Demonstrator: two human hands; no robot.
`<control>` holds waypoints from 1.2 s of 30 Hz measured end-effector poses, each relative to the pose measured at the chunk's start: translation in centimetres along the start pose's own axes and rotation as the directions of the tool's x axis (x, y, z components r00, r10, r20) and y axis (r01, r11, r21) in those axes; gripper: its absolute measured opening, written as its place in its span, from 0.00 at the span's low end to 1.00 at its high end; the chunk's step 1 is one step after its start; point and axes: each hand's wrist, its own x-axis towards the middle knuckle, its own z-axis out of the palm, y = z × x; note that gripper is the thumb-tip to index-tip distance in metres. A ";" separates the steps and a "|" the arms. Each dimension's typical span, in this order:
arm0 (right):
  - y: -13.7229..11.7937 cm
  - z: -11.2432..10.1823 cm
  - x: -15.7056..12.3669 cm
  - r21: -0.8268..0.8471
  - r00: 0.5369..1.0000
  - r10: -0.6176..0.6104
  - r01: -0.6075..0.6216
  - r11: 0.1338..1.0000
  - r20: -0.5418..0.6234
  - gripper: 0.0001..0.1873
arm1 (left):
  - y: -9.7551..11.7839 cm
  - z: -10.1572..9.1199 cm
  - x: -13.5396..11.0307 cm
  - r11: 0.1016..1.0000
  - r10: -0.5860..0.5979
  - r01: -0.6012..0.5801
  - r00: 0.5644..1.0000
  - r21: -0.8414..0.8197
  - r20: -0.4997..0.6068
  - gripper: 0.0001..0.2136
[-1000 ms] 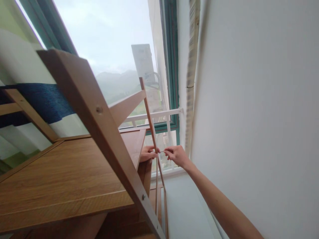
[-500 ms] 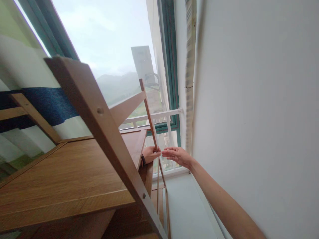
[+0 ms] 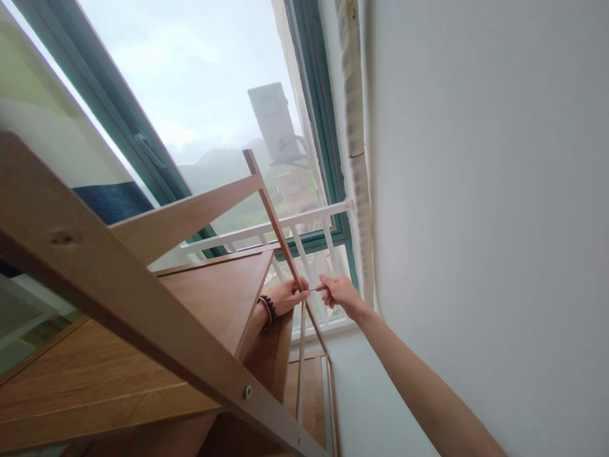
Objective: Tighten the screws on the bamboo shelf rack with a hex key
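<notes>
A wooden shelf unit (image 3: 143,343) fills the left and middle of the view, with a thin upright rail (image 3: 273,222) at its far corner. My left hand (image 3: 288,297), a dark bead bracelet on its wrist, grips that rail from the shelf side. My right hand (image 3: 337,293) reaches along the wall and pinches a thin metal tool (image 3: 315,289) whose tip meets the rail beside my left fingers.
A white wall (image 3: 476,222) runs along the right. A green-framed window (image 3: 328,171) with a white guard rail (image 3: 285,222) lies beyond the shelf. A sloping wooden side beam (image 3: 118,311) crosses the foreground. A blue cloth (image 3: 111,200) shows at the left.
My right hand was open with fingers stretched half a second ago; now it is pinched on the thin tool at the rail. The view has shifted left and closer to the shelf.
</notes>
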 end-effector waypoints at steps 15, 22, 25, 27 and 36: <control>0.1 -0.6 -1.8 -0.129 0.990 -0.142 0.140 0.982 0.000 0.20 | 0.3 -0.1 0.1 1.000 0.007 -0.007 1.000 0.011 0.003 0.11; 0.3 0.1 -1.7 -0.195 0.999 -0.036 0.034 0.980 -0.004 0.22 | 0.3 0.0 0.2 1.000 -0.021 0.021 1.000 -0.003 0.012 0.12; -0.5 -0.4 -1.4 -0.173 0.996 0.028 -0.014 0.985 0.082 0.20 | 0.3 0.0 0.2 0.999 -0.034 0.034 0.999 0.016 0.014 0.13; -1.1 -0.8 -1.7 -0.138 0.994 -0.002 0.018 0.990 0.111 0.14 | 0.3 0.0 0.2 0.999 -0.035 0.035 0.999 0.030 0.012 0.13; -0.3 -1.4 -2.7 -0.020 0.971 -0.180 0.186 0.982 0.156 0.19 | 0.8 -0.4 -0.1 0.995 -0.042 0.039 0.999 0.090 0.028 0.13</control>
